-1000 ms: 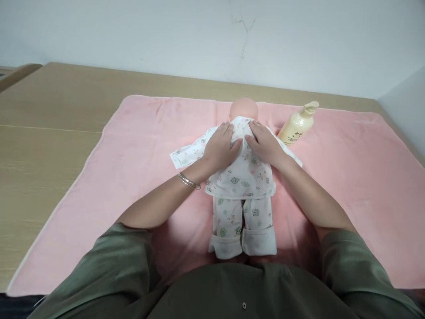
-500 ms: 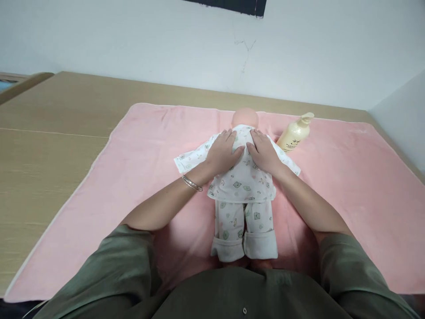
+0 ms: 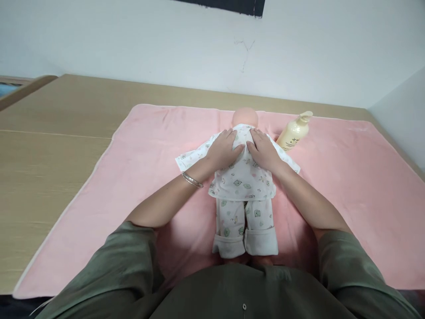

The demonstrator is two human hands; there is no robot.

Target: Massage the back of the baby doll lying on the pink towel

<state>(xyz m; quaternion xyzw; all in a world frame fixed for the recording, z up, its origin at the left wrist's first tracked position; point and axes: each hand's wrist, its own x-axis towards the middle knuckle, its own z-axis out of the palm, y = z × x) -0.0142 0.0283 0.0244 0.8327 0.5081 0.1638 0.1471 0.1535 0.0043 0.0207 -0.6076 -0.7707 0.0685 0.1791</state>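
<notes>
A baby doll (image 3: 245,116) lies on a pink blanket (image 3: 139,177), its head away from me and no facial features showing. It wears a white printed top (image 3: 244,184) and matching trousers (image 3: 231,219) with turned-up cuffs. My left hand (image 3: 223,149) rests flat on the left of the doll's upper back, fingers stretched toward its head. On the right side, my right hand (image 3: 263,150) lies the same way, its thumb close to the left thumb. Both palms touch the top, and neither hand grips anything. The doll's feet are mostly hidden near my shirt.
A cream pump bottle (image 3: 294,133) sits on the blanket just right of the doll's sleeve. Under the blanket is a wooden table (image 3: 49,177), which meets a white wall (image 3: 133,44) at the back. A dark panel (image 3: 232,5) shows at the top of the wall.
The view has shifted very slightly. Both hands stay in almost the same place on the doll's back, and the doll and bottle have not visibly moved on the blanket.
</notes>
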